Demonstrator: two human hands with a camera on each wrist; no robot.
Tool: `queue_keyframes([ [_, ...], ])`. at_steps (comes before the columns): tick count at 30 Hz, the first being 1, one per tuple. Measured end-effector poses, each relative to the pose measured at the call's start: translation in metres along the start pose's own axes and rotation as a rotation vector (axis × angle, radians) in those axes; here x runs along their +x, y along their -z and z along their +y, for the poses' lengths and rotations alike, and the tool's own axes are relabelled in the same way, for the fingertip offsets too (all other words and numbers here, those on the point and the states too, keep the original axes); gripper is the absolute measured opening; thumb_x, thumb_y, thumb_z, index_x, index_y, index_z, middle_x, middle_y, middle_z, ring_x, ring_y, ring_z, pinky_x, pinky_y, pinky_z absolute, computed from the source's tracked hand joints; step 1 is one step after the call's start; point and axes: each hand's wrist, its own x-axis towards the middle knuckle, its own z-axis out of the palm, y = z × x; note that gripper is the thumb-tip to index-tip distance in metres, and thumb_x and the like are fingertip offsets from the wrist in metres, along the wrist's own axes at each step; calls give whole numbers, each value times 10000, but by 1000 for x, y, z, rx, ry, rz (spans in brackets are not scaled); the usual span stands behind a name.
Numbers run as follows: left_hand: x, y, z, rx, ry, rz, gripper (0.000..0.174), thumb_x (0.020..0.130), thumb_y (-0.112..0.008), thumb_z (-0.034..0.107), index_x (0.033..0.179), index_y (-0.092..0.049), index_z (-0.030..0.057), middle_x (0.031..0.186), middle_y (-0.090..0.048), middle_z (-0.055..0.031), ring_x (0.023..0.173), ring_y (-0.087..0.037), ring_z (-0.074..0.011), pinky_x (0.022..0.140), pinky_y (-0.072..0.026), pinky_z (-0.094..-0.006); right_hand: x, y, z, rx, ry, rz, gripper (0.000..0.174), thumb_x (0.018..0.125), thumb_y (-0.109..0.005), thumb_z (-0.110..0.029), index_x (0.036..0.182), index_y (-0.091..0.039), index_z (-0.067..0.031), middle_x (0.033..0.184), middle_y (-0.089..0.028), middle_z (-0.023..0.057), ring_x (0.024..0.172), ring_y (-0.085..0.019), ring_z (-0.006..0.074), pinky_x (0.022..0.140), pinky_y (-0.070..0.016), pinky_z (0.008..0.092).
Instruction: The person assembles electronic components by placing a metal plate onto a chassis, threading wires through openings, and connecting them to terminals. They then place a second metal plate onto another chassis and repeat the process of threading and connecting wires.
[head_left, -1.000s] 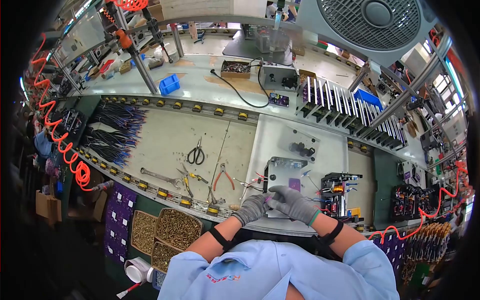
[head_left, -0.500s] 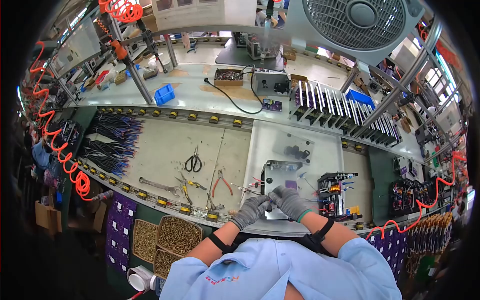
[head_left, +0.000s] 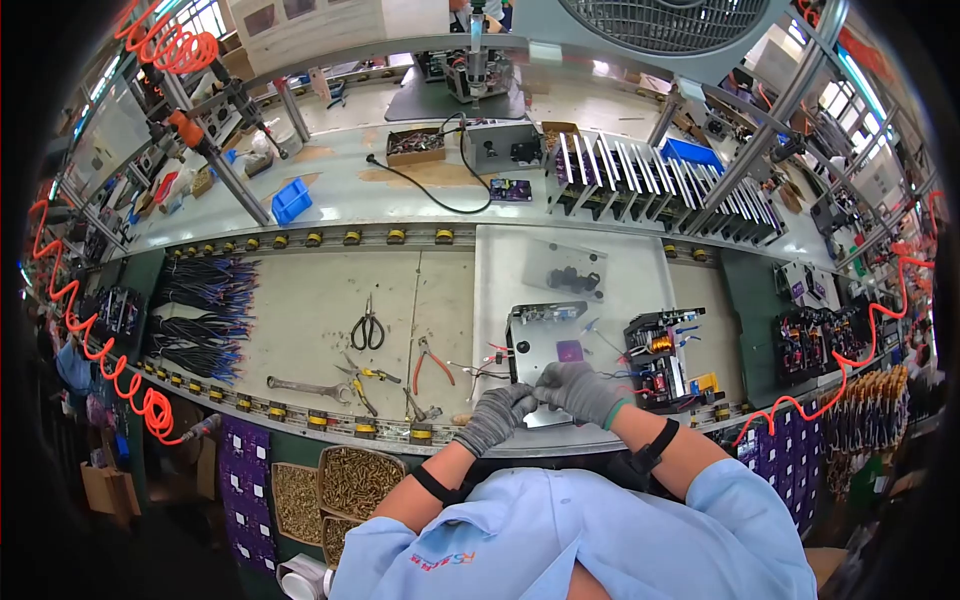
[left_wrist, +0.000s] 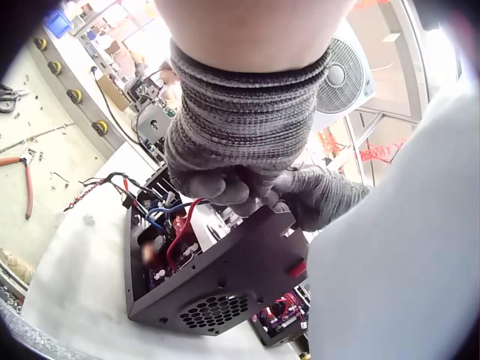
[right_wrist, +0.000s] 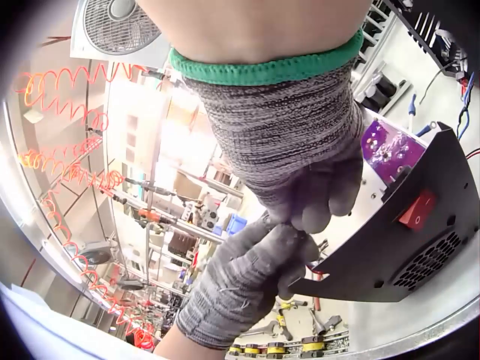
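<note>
In the head view, a metal case (head_left: 545,340) with black end panels sits on a pale board at the bench's near edge. My left hand (head_left: 497,418), in a grey knit glove, has its fingers curled at the case's near corner. Close against it, my right hand (head_left: 583,392), in the same kind of glove, bends its fingers over that corner. The fingertips of both hands meet, and I cannot tell what the right ones pinch. The black panel carries a red rocker switch (right_wrist: 418,210) and a honeycomb vent (left_wrist: 214,311). Red and blue wires (left_wrist: 180,225) run inside the case.
Right of the case stands an open electronic unit (head_left: 662,355). Leftward lie red-handled pliers (head_left: 432,366), scissors (head_left: 368,330), a wrench (head_left: 308,388) and cable bundles (head_left: 205,315). Boxes of brass screws (head_left: 362,480) flank the bench's near side. A row of metal plates (head_left: 655,185) stands behind.
The head view has shifted, so the bench sits further left in it. Both hands stay at the case's near corner; the right fingers, earlier slightly raised, now close in against the left ones.
</note>
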Motion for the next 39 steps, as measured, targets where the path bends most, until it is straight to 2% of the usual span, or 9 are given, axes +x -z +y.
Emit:
queue_keyframes([
  [3, 1, 1, -3, -8, 56, -42, 283, 962, -601, 298, 1026, -694, 38, 860, -692, -141, 798, -665, -291, 759, -515, -392, 3, -13, 9, -451, 285, 221, 270, 906, -674, -327, 912, -670, -56, 774, -699, 159, 758, -699, 336, 702, -548, 405],
  [7, -7, 8, -1, -139, 63, -35, 285, 962, -606, 288, 1038, -696, 29, 863, -688, -148, 800, -654, -281, 765, -514, -382, 5, -17, 9, -390, 240, 226, 259, 913, -670, -309, 931, -682, -51, 778, -705, 155, 729, -701, 314, 695, -551, 393],
  [10, -16, 15, 4, -172, -31, 27, 284, 956, -615, 287, 1036, -696, 27, 841, -685, -158, 787, -659, -297, 753, -516, -386, 6, -10, 2, 59, 102, 76, 272, 897, -681, -324, 965, -698, -62, 799, -710, 145, 752, -701, 297, 715, -547, 390],
  [15, -19, 11, -3, -52, -10, -9, 292, 943, -631, 294, 1038, -688, 25, 815, -683, -177, 763, -664, -324, 736, -520, -394, -1, 3, -18, -486, 23, -68, 431, 867, -655, -496, 974, -702, -82, 835, -716, 133, 833, -700, 286, 771, -531, 414],
  [18, -18, 9, -1, 42, 29, -28, 284, 937, -637, 286, 1039, -685, 26, 820, -685, -178, 756, -664, -316, 738, -522, -390, 8, -12, 5, -581, 110, 43, 467, 872, -627, -542, 938, -691, -84, 825, -711, 140, 821, -697, 297, 758, -525, 422],
  [24, -21, 11, -11, -110, 90, -34, 237, 940, -625, 228, 1049, -684, 27, 831, -679, -93, 750, -628, -176, 752, -518, -328, 13, -12, 29, -269, 120, 71, 508, 863, -650, -559, 946, -688, -59, 821, -708, 153, 819, -700, 295, 768, -526, 403],
  [29, -18, 18, -34, -18, 225, -76, 265, 933, -629, 254, 1068, -698, 36, 805, -672, -70, 738, -614, -164, 736, -508, -321, -6, 19, 9, -174, -205, -16, 528, 865, -651, -532, 1050, -657, -38, 878, -711, 164, 907, -703, 307, 844, -532, 434],
  [31, -11, 19, -35, 53, 272, -105, 266, 932, -627, 259, 1065, -704, 43, 799, -672, -80, 733, -614, -174, 732, -507, -332, 1, 16, 22, -652, -31, -76, 508, 849, -664, -498, 1060, -652, -36, 951, -700, 197, 961, -689, 330, 868, -531, 458],
  [39, 14, 20, -52, 199, 329, -327, 276, 910, -659, 262, 1065, -712, 40, 856, -706, -126, 755, -634, -243, 747, -512, -377, 10, 13, 19, -799, 7, -107, 565, 817, -698, -498, 1130, -620, -34, 1002, -687, 194, 985, -675, 350, 864, -530, 458],
])
